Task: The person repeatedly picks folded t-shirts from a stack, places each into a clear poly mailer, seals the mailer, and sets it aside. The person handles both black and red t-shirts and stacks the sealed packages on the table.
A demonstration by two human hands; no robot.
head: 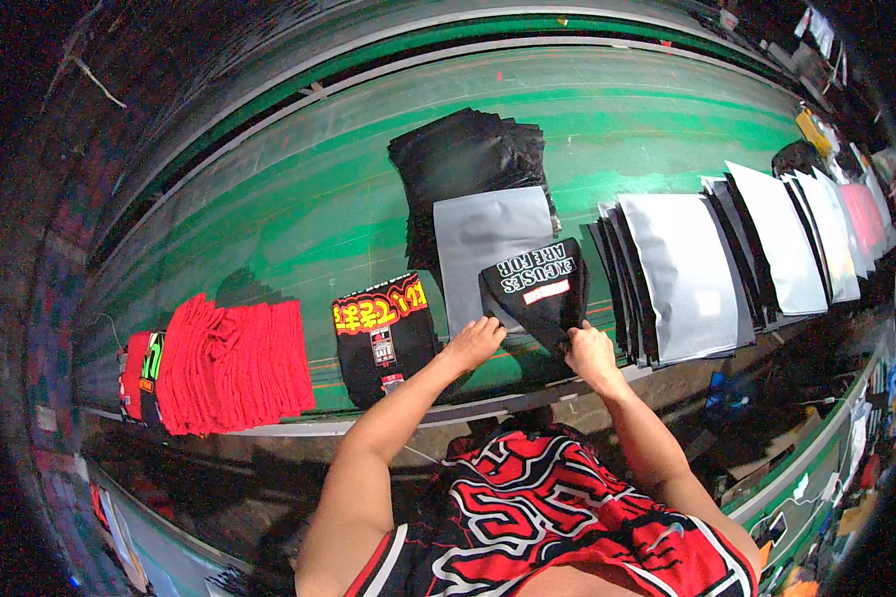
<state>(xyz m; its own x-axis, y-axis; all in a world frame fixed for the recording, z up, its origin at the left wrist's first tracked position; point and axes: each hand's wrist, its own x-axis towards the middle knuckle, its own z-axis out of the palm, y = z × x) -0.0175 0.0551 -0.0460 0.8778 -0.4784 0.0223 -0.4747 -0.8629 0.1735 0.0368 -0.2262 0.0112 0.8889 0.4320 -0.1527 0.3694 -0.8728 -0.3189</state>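
Note:
A folded black garment [541, 287] with white lettering hangs between my hands, its near edge bunched. My left hand [479, 343] grips its near left corner, fingers curled. At its near right edge, my right hand [590, 349] has hold of the cloth. Beneath and behind it lies a grey plastic bag [467, 246], on top of a fanned stack of black plastic bags [474, 153]. Left of my left hand is a folded black garment with a yellow and red print [379, 328].
A row of red folded garments [239, 362] stands at the left on the green table [328, 186]. At the right, overlapping grey and black bags [683, 276] line the near edge. A second green table [799, 463] stands behind me at the right.

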